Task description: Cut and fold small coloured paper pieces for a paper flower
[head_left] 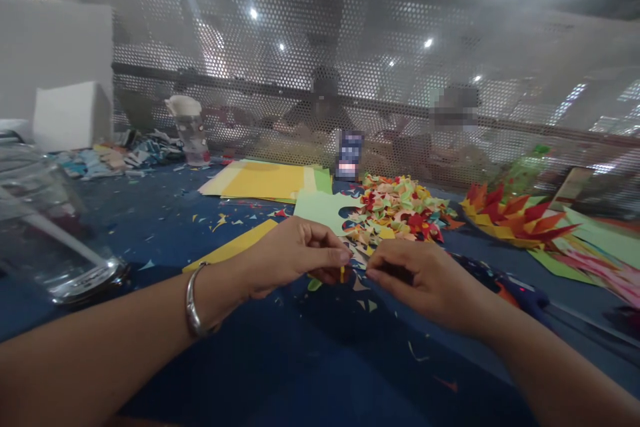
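My left hand (305, 253), with a silver bangle at the wrist, is closed in a pinch. A small yellow paper piece (343, 273) shows just under its thumb and fingertips. Close by on the right, my right hand (420, 277) has thumb and forefinger pressed together; whatever they hold, if anything, is hidden. The two hands do not touch. Just beyond them lies a pale green paper sheet (320, 210) with scalloped cut-outs along its right edge. Beside it is a heap of small cut paper pieces (400, 203) in red, orange, yellow and green.
Yellow sheets (270, 179) lie behind. A pointed red-orange paper ornament (515, 217) and a dark blue glue gun (523, 290) with a red light are right. A clear jug (45, 227) and tumbler (190, 133) stand left. A phone (349, 155) leans on the perforated screen (250, 93).
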A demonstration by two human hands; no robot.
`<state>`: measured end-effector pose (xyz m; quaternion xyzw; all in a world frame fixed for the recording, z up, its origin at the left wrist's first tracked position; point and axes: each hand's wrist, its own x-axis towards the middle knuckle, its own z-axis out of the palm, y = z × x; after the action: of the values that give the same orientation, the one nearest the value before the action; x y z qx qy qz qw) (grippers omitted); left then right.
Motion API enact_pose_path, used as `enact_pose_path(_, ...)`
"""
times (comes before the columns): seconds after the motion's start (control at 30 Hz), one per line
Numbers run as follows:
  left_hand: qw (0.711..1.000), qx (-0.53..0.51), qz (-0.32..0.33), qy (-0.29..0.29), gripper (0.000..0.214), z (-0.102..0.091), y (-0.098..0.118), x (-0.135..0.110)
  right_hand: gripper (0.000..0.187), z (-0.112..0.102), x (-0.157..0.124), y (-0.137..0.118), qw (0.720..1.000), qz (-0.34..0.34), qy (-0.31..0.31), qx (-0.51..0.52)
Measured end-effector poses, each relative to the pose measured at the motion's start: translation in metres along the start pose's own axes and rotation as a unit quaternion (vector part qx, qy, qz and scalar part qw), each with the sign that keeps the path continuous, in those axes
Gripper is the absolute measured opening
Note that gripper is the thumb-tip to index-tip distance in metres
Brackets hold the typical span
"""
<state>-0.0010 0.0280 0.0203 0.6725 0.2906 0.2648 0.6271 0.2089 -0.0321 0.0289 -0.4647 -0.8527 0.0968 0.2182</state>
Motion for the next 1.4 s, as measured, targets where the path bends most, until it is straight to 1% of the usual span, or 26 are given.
enact_pose_path(0.23,1.0,-0.007,-0.015,-0.001,0.01,0.0,0.003,-0.001,0.014,0.001,-0.001,0.0,1.0,-0.004,0.003,-0.007)
enact_pose_path(0.3,1.0,-0.003,-0.012,-0.008,0.013,-0.001,0.002,-0.001,0.014,0.001,-0.001,0.0,1.0,-0.004,0.006,-0.009)
enact_pose_path(0.4,0.999,0.034,0.009,-0.027,0.018,-0.004,-0.001,-0.001,0.013,0.001,0.0,0.0,1.0,-0.006,0.007,-0.01)
enact_pose_path(0.5,0.991,0.113,0.057,-0.034,0.015,-0.004,-0.001,-0.002,0.014,0.001,0.0,0.0,1.0,-0.003,0.004,-0.01)
enact_pose_path(0.6,0.973,0.206,0.104,-0.021,0.015,-0.004,0.002,-0.005,0.014,0.001,-0.001,0.0,1.0,-0.004,-0.001,-0.012)
enact_pose_path(0.73,0.929,0.33,0.164,-0.016,0.022,-0.004,0.008,-0.008,0.014,0.0,0.0,0.0,1.0,-0.015,-0.01,-0.018)
enact_pose_path(0.8,0.908,0.372,0.19,-0.023,0.027,-0.005,0.009,-0.009,0.014,-0.001,0.0,0.0,1.0,-0.016,-0.016,-0.015)
enact_pose_path(0.87,0.898,0.387,0.206,-0.035,0.031,-0.005,0.01,-0.01,0.015,-0.001,-0.001,0.0,1.0,-0.015,-0.021,-0.012)
enact_pose_path(0.93,0.898,0.384,0.208,-0.044,0.034,-0.006,0.01,-0.01,0.016,-0.002,-0.001,0.0,1.0,-0.011,-0.022,-0.014)
enact_pose_path(1.0,0.905,0.373,0.201,-0.05,0.034,-0.006,0.01,-0.009,0.017,-0.002,-0.001,0.001,1.0,-0.009,-0.024,-0.014)
enact_pose_path(1.13,0.92,0.347,0.174,-0.055,0.03,-0.007,0.007,-0.007,0.02,-0.002,-0.001,0.001,1.0,-0.009,-0.025,-0.011)
enact_pose_path(1.23,0.926,0.342,0.151,-0.046,0.027,-0.007,0.006,-0.006,0.021,-0.002,-0.001,0.001,1.0,-0.011,-0.025,-0.014)
enact_pose_path(1.3,0.925,0.352,0.142,-0.034,0.021,-0.006,0.006,-0.006,0.022,-0.003,-0.001,0.001,0.999,-0.005,-0.028,-0.017)
enact_pose_path(1.4,0.912,0.385,0.14,-0.024,0.016,-0.004,0.007,-0.006,0.025,-0.002,-0.001,0.0,0.999,0.009,-0.035,-0.022)
